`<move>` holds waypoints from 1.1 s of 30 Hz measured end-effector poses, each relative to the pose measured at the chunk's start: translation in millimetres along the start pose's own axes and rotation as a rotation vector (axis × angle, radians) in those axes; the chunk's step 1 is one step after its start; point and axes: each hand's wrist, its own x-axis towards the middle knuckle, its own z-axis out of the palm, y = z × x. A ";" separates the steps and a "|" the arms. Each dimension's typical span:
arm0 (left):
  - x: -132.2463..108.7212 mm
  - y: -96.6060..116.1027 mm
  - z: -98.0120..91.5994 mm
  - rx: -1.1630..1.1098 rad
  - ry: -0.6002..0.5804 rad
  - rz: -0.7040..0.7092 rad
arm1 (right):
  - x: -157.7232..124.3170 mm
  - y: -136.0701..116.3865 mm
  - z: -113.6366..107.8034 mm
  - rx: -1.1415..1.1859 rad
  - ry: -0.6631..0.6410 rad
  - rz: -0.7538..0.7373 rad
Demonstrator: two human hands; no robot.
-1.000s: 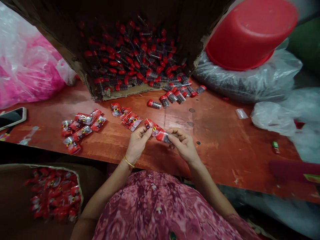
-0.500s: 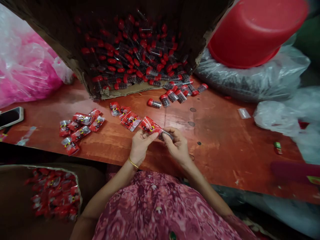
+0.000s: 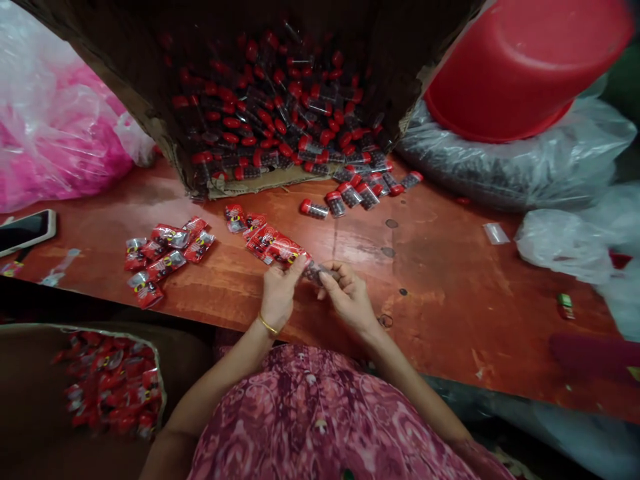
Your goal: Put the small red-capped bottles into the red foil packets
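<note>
My left hand (image 3: 280,290) is closed on a red printed plastic packet (image 3: 289,251), pinching it between thumb and fingers. Against the packet's right end sits a small clear bottle of dark beads (image 3: 314,272), gripped by my right hand (image 3: 349,293). Whether the bottle is inside the packet's mouth or only against it, I cannot tell. Just left of the held packet lie a few flat red packets (image 3: 257,237). Farther left is a loose group of filled red packets (image 3: 167,263). Several red-capped bottles (image 3: 350,194) lie on the table beyond my hands.
A large cardboard box (image 3: 260,192) full of red-capped bottles opens toward me. Below the table at left, another box (image 3: 161,380) holds red packets. A red tub (image 3: 520,73) stands on a plastic bag (image 3: 525,167) at right. A phone (image 3: 30,232) lies at far left.
The held packet has moved slightly left and down, close over the flat packets. More of the bottle shows between my hands. The whole view has shifted a little.
</note>
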 end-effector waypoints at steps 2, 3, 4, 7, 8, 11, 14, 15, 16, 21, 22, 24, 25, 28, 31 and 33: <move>-1.6 -2.2 1.6 0.002 -0.031 -0.006 | 1.6 0.7 1.6 0.008 0.035 0.009; -2.0 -1.9 2.2 -0.007 -0.047 -0.010 | 2.7 0.9 2.9 0.026 0.046 0.006; -2.1 -0.5 2.5 -0.022 -0.063 -0.019 | 4.0 0.8 4.2 0.044 0.044 0.002; -0.3 7.0 0.7 -0.076 -0.081 -0.053 | 6.5 -0.9 5.9 0.050 0.013 -0.015; 0.6 9.3 -0.8 -0.090 -0.082 -0.065 | 6.6 -1.7 5.6 0.032 0.008 -0.026; 3.2 11.0 -6.0 -0.092 -0.085 -0.081 | 5.6 -3.6 4.9 -0.054 0.025 -0.083; 5.3 5.9 -11.0 -0.017 -0.106 -0.018 | 5.5 -5.5 7.4 -0.098 0.045 -0.100; 5.9 4.0 -12.4 0.033 -0.118 0.017 | 6.1 -6.2 8.9 -0.085 0.048 -0.079; 6.3 2.6 -13.4 0.089 -0.129 0.050 | 7.1 -7.0 10.5 -0.056 0.045 -0.045; 6.5 6.5 -13.5 0.087 -0.111 0.076 | 9.8 -9.2 15.3 0.075 0.001 0.071; 6.3 8.6 -12.5 0.025 -0.101 0.054 | 9.1 -9.0 15.6 0.057 0.001 0.055; 5.8 12.2 -10.4 -0.058 -0.094 -0.004 | 6.7 -8.2 16.0 0.003 -0.005 0.013; 5.6 13.1 -9.3 -0.073 -0.093 -0.027 | 5.5 -7.6 16.3 -0.015 -0.014 -0.002; 4.5 11.3 -6.9 -0.067 -0.104 -0.054 | 3.5 -5.7 18.7 -0.006 -0.005 0.005; 1.4 5.7 -5.7 0.014 -0.160 -0.057 | 5.2 -4.2 22.9 0.091 0.021 0.079; -1.2 3.3 -5.7 0.081 -0.187 -0.052 | 7.4 -4.0 25.3 0.163 0.023 0.121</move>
